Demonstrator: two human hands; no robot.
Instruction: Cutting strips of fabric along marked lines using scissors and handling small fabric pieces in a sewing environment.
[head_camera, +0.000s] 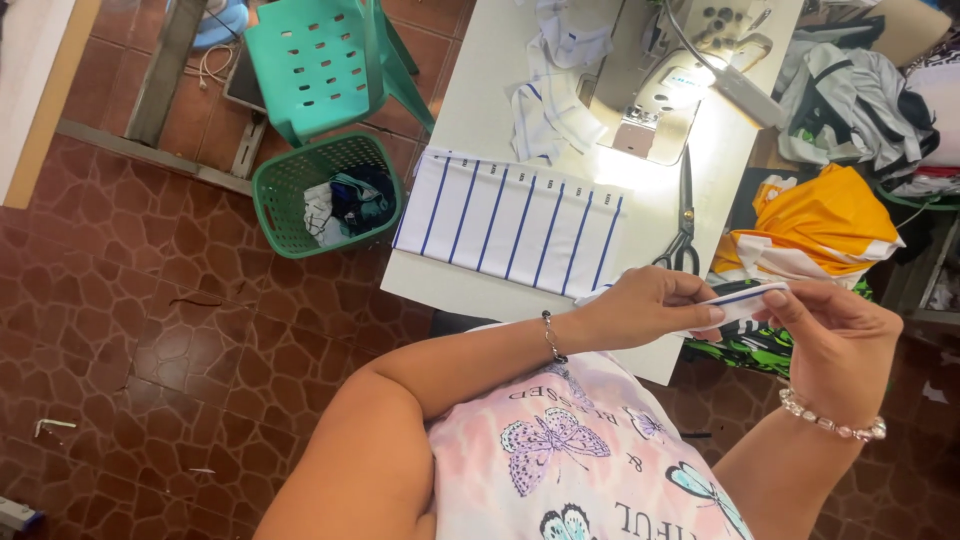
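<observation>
Head view: the person sits at a white sewing table (470, 120) and holds a narrow folded strip of white fabric with a blue stripe (745, 298) between both hands, raised in front of the chest and just off the near right corner of the table. The left hand (650, 305) is closed on the strip, thumb and fingertips pinching its left part. The right hand (835, 345) is curled with its fingers closed over the strip's right end. The strip runs from one hand to the other and only a short length shows between the fingers.

The strip looks light, thin and limp; it would likely sag or unfold if let go, so it is probably best held by a pinch along the folded edge near each end, as it is gripped now.

On the table, just beyond the hands, lies a flat panel of white cloth with blue stripes (510, 220). A pair of black scissors (683, 225) lies to its right, near the lit sewing machine (670, 80), with loose striped scraps (555, 90) beside it. A green basket (325, 195) of cloth stands on the tiled floor to the left of the table, below a green plastic chair (315, 60). An orange and white garment (815, 220) is heaped to the right.
</observation>
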